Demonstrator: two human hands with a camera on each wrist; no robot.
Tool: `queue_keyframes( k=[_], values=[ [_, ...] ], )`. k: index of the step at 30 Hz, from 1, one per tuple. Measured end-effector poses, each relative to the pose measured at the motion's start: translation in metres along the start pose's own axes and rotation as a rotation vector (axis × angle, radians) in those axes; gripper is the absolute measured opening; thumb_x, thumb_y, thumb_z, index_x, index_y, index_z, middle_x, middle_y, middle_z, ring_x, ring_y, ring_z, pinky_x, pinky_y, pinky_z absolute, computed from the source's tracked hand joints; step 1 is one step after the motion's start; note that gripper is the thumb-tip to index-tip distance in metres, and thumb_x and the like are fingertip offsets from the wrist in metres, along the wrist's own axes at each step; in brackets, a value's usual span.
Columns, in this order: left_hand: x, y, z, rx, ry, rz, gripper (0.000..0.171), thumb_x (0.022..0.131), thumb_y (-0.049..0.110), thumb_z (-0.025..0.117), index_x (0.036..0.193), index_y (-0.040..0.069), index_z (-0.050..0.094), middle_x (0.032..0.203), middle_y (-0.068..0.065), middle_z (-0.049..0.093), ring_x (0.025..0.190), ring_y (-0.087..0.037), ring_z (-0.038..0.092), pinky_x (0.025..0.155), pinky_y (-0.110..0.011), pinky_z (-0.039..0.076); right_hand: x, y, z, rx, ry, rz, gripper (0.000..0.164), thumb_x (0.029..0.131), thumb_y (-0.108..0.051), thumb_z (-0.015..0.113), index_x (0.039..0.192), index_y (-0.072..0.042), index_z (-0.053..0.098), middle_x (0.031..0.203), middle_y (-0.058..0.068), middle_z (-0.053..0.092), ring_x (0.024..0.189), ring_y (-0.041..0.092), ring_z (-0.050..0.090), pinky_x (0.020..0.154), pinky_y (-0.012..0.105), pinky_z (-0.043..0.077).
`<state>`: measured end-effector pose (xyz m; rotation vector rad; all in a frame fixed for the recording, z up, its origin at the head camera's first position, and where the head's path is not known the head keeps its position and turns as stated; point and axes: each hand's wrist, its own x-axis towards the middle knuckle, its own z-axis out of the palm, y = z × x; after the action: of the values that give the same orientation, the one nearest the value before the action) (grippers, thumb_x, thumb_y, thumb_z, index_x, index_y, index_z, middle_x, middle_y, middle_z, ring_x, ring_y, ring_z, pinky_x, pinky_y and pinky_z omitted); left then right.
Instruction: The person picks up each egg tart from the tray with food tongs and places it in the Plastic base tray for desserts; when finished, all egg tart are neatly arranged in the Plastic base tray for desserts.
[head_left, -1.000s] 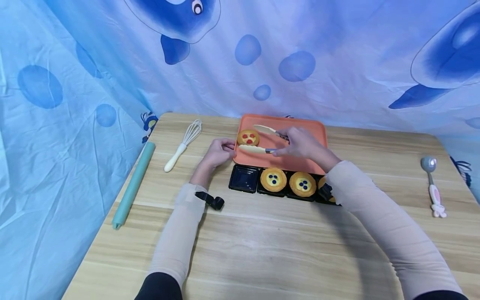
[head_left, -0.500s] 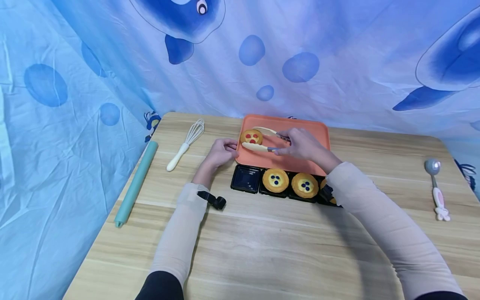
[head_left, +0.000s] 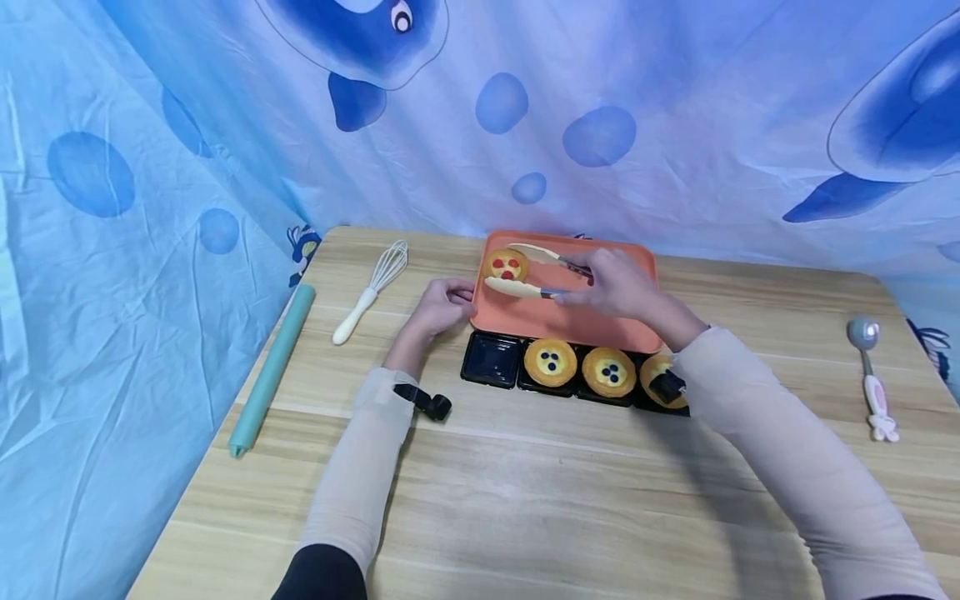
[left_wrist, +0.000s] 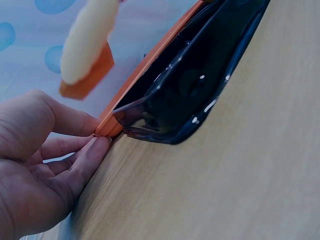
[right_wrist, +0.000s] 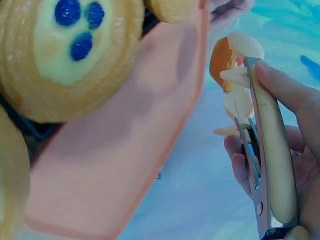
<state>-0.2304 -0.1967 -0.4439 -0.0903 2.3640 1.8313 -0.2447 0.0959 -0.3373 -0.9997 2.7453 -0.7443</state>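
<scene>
My right hand [head_left: 618,282] grips a pair of tongs [right_wrist: 275,150] with cream-coloured tips. Between those tips is a small tart [head_left: 506,264] with red fruit pieces on top, held over the left end of the orange tray [head_left: 555,321]. The left wrist view shows the tart [left_wrist: 90,80] raised above the tray's edge. My left hand [head_left: 441,306] pinches the tray's near left corner between thumb and fingers. Along the tray's front side stands a row of black square cups; the leftmost cup [head_left: 491,358] holds nothing, and the others hold tarts [head_left: 551,362] topped with blueberries.
On the left lie a white whisk [head_left: 371,292] and a green rolling pin [head_left: 273,371]. A spoon [head_left: 870,375] with a rabbit-shaped handle lies at the far right. Behind the wooden table [head_left: 525,500] hangs a blue sea-themed curtain [head_left: 600,83].
The tongs and the red-topped tart have risen and shifted slightly back. My right hand and forearm have moved a little to the right. The left hand stays at the tray corner.
</scene>
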Motion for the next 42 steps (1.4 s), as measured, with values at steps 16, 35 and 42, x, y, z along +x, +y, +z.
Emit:
queue_keyframes(
  k=[16,35,42],
  values=[
    [-0.001,-0.001,-0.002,0.001,-0.009,0.011,0.044,0.081,-0.009,0.065,0.125,-0.008,0.06,0.108,-0.019,0.061,0.094,-0.026,0.06,0.081,-0.03,0.053,-0.055,-0.02,-0.002,-0.001,-0.04,-0.037,0.064,0.089,-0.037,0.075,0.139,-0.003,0.056,0.119,0.014,0.068,0.078,0.02,0.059,0.061,0.037,0.046],
    [0.001,-0.003,-0.003,-0.026,-0.019,0.0,0.047,0.08,-0.009,0.068,0.126,-0.008,0.06,0.111,-0.019,0.062,0.097,-0.027,0.06,0.084,-0.032,0.054,-0.07,-0.038,0.027,-0.045,-0.111,-0.102,0.065,0.083,-0.033,0.081,0.136,-0.003,0.059,0.129,0.012,0.064,0.068,0.013,0.054,0.072,0.036,0.044],
    [0.002,-0.003,-0.003,-0.051,-0.022,-0.021,0.048,0.08,-0.01,0.067,0.127,-0.008,0.059,0.112,-0.019,0.061,0.096,-0.027,0.06,0.08,-0.031,0.056,-0.069,-0.038,0.033,-0.048,-0.118,-0.098,0.064,0.084,-0.035,0.08,0.135,-0.003,0.06,0.128,0.011,0.065,0.075,0.017,0.058,0.072,0.036,0.045]
  ],
)
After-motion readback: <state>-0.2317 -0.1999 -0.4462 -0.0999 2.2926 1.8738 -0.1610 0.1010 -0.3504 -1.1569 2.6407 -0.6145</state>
